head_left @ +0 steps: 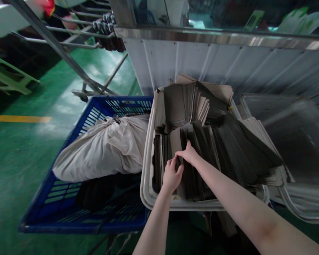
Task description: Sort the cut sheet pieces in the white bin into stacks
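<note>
A white bin [146, 177] holds several rows of thin, stiff grey-brown and black sheets, most standing on edge. My left hand [172, 176] is at the front-left row, its thumb and fingers bent around the edges of a bundle of sheets [177, 140]. Close against it, my right hand [188, 153] grips the same bundle from the right, index finger stretched across the top edges and thumb toward the back. The two hands nearly touch. Parts of the fingertips are hidden between the sheets. Other dark sheets [236, 152] lean over to the right, beside my right forearm.
To the left, a blue plastic crate [85, 228] holds a white cloth bundle [108, 148]. At right stands a clear-looking tub [295, 212]. A corrugated wall [202, 60] rises behind the bin. A metal rack [77, 67] and a green stool [10, 76] are at upper left.
</note>
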Motion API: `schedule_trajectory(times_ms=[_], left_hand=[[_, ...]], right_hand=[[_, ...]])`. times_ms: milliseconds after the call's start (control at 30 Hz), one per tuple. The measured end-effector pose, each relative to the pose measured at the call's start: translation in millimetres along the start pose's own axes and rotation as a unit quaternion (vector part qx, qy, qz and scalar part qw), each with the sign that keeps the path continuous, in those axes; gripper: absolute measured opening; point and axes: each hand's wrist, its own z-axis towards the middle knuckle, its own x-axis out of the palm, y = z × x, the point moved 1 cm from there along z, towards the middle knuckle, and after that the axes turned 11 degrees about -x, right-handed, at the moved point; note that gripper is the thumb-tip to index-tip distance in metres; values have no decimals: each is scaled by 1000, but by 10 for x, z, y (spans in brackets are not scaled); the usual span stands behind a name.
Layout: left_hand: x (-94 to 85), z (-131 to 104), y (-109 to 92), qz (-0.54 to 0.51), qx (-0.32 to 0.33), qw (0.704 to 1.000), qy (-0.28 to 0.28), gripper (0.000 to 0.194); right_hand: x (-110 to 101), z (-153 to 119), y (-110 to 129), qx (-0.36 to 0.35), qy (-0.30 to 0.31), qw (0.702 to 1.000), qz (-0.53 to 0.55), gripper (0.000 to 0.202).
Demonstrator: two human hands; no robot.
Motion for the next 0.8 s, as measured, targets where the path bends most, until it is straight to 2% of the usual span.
schedule_trajectory(times_ms=[100,167,233,333,433,500,567,633,667,733,800], left_hand=[[-101,121,152,-116,-20,993,-1,44],[-149,177,200,-140,-32,990,-13,49],[-219,206,219,-159,-33,987,-5,59],[-391,223,206,-242,-22,966,85,66],[-578,233,125,-298,-39,934,194,67],[-662,219,15,-296,-45,925,233,69],[-706,167,-135,-285,-38,923,255,74],[-739,77,-304,-265,-32,929,256,74],[-765,25,-388,-248,-28,937,245,72],[-845,-77,-554,-179,-3,963,200,66],[-952,-155,-719,-38,38,990,132,63]], right_hand=[[-30,0,97,-13,4,999,44,71],[-93,-51,146,-15,29,990,139,63],[-163,-122,162,-9,77,963,260,62],[-246,-217,107,25,120,914,386,59],[-277,-277,4,61,106,898,423,50],[-267,-320,-45,90,125,884,442,42],[-259,-368,-59,123,166,864,459,42],[-295,-406,-41,131,193,857,460,49],[-340,-416,-24,113,195,861,456,51],[-496,-419,7,46,174,876,448,53],[-732,-430,0,-28,120,891,437,57]])
